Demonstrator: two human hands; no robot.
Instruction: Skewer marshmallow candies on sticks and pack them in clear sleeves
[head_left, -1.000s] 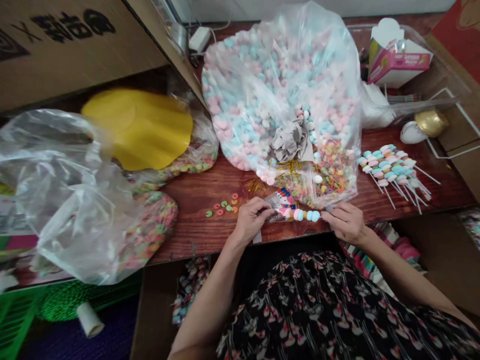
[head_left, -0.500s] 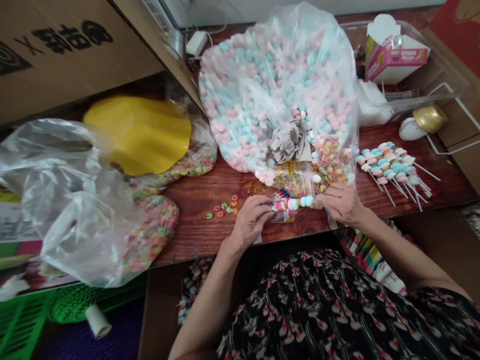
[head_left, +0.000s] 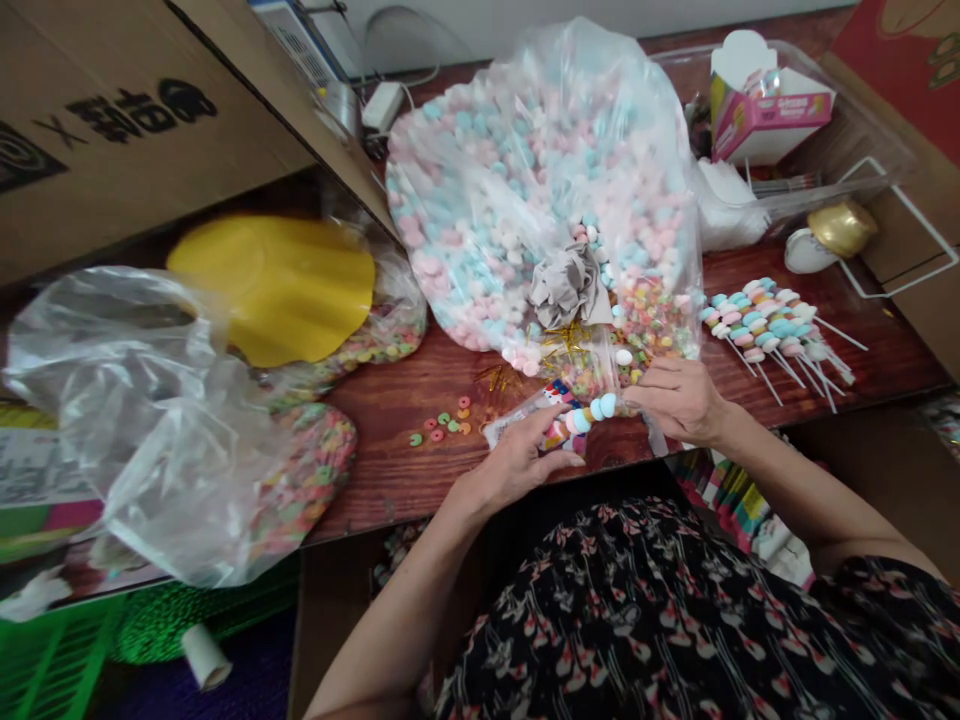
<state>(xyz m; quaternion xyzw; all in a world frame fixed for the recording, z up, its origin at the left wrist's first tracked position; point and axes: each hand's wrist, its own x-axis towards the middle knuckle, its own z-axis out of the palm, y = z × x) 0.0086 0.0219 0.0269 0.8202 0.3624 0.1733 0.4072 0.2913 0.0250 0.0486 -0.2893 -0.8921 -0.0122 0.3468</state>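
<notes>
A short skewer of pink, yellow and blue marshmallows [head_left: 592, 412] lies slantwise between my hands, over a small printed clear bag [head_left: 501, 432] at the table's front edge. My left hand [head_left: 517, 460] is around its left end, fingers on the far side and thumb on the near side. The fingers of my right hand [head_left: 679, 400] are closed at its right end, where their tips hide what they pinch. Just beyond my hands are a large clear bag of pastel marshmallows [head_left: 480, 180], crumpled grey paper [head_left: 564, 288] and fruit-coloured cereal rings [head_left: 656, 315].
Finished marshmallow skewers [head_left: 772, 320] are piled at the right, near a gold cup [head_left: 844, 230] and a clear tray [head_left: 862, 180] holding a pink box [head_left: 772, 120]. Loose cereal rings [head_left: 442, 425], a yellow sheet [head_left: 277, 290], a plastic bag [head_left: 187, 450] and a cardboard box [head_left: 150, 130] are leftward.
My left hand has shifted from a pinch at the skewer's left end to a wider hold around it. The skewer now tilts up to the right, and more of the printed bag shows.
</notes>
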